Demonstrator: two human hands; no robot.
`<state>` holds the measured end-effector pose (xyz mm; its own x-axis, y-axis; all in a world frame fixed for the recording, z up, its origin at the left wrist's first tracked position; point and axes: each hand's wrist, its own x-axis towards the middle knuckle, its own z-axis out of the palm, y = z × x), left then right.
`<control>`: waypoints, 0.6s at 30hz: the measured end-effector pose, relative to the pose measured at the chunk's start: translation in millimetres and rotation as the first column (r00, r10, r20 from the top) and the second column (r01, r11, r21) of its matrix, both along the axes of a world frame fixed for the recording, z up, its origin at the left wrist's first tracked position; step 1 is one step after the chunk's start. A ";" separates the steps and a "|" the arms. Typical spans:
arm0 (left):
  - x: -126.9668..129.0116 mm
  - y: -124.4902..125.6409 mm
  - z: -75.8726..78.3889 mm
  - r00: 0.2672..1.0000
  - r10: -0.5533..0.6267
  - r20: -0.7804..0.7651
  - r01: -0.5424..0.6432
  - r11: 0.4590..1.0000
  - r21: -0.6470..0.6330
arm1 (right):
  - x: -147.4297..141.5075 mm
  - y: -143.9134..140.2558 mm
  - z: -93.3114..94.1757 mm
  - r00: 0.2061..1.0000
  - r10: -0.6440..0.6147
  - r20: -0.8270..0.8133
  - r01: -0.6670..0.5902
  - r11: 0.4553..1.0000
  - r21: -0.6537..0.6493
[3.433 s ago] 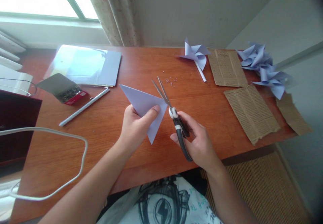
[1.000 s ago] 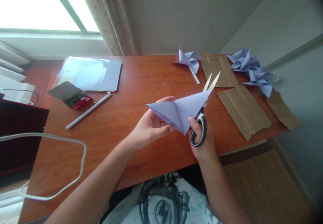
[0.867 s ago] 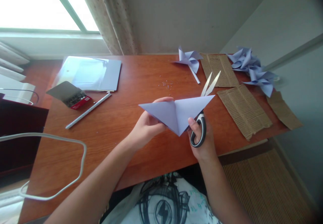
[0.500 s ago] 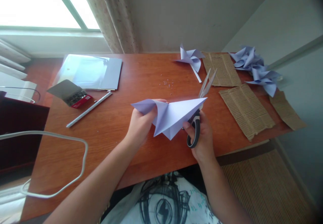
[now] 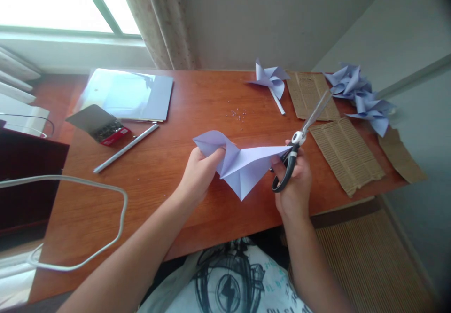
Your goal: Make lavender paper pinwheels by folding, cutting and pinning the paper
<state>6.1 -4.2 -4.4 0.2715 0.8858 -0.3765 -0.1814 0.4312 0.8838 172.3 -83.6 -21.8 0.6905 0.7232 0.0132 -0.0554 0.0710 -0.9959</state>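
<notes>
My left hand (image 5: 199, 174) grips the left part of a folded lavender paper (image 5: 243, 165) held above the wooden table (image 5: 183, 115). The paper is partly unfolding, one flap curling up over my fingers. My right hand (image 5: 294, 181) holds black-handled scissors (image 5: 299, 136), blades pointing up and to the right, almost closed. That hand also pinches the paper's right tip.
A stack of lavender sheets (image 5: 130, 94), a red box of small metal pieces (image 5: 105, 129) and a white stick (image 5: 125, 147) lie at the left. A finished pinwheel (image 5: 269, 78), several more pinwheels (image 5: 362, 97) and corrugated cardboard pieces (image 5: 343, 148) lie at the right. A white cable (image 5: 116, 223) loops at the front left.
The flat folded triangle has been turned and is opening, its left flap now curling. The scissors have swung from pointing up-left to up-right, and their blades have come together.
</notes>
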 end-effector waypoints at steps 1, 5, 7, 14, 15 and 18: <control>-0.4 -0.1 -0.5 1.000 -0.005 -0.016 0.005 1.000 0.008 | 3.7 1.3 1.7 0.998 -0.033 0.047 0.032 0.999 0.018; -1.3 -0.3 -0.2 0.999 -0.032 -0.043 0.034 0.999 0.039 | 18.4 2.8 9.7 0.967 -0.065 0.248 0.040 0.993 0.108; -1.5 -0.5 1.8 0.995 -0.075 -0.070 0.079 0.995 0.058 | 23.9 1.3 14.0 0.946 0.003 0.324 -0.036 0.995 0.094; -3.8 1.2 4.2 0.985 -0.170 0.002 0.170 0.985 0.008 | 28.6 -1.2 22.5 0.922 0.233 0.309 -0.225 0.972 -0.063; -4.8 2.3 4.1 0.984 -0.176 0.030 0.177 0.984 -0.010 | 29.2 -0.3 22.0 0.933 0.223 0.281 -0.212 0.975 -0.072; -8.7 6.3 5.5 0.971 -0.209 0.116 0.219 0.973 -0.074 | 32.6 1.9 18.3 0.966 0.213 0.147 -0.200 0.975 -0.098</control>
